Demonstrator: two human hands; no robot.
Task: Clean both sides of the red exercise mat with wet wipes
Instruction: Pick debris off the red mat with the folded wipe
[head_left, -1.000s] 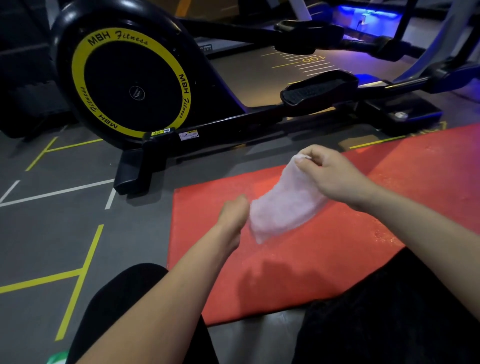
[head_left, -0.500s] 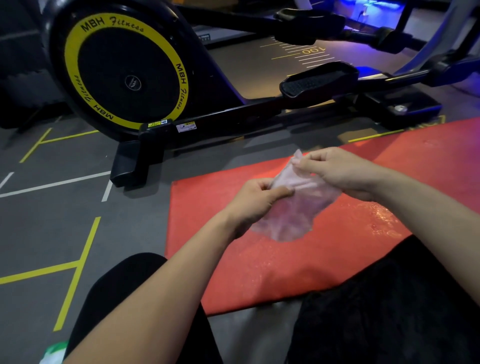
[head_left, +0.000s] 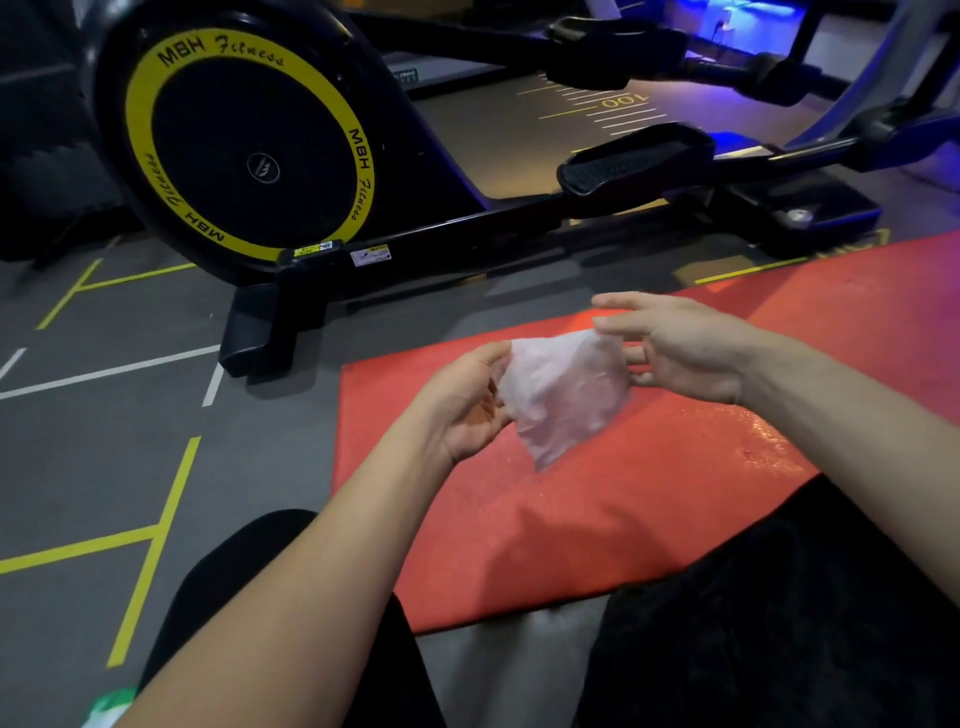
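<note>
The flat red foam exercise mat (head_left: 597, 519) lies on the grey floor across the centre and right of the frame, its near-left corner toward my knees, and a glistening wet patch shows on it at the right, below my right forearm. Above the middle of the mat I hold the crumpled white wet wipe (head_left: 563, 395) in the air, clear of the surface.

What has just changed is the grip. A second ago the wipe hung from my right hand alone; half a second ago both hands pinched it. Now my left hand (head_left: 467, 405) curls its thumb and fingers round the wipe's left edge and carries it, while my right hand (head_left: 675, 348) has let go — its fingers are straight and spread, the tips just touching or just behind the wipe's right edge; I cannot tell which. The wipe has also opened out from a narrow hanging strip into a broader sheet with a point drooping toward the mat.

I read this as refolding or turning the wipe to a fresh face — a pause in wiping, not progress on the mat. The top side looks partly wiped; whether the underside is done, the frame does not show.

Beyond the mat, in the upper left, stands a black elliptical trainer (head_left: 249, 156) with a yellow ring, and yellow and white floor lines (head_left: 150, 551) run at the lower left.
</note>
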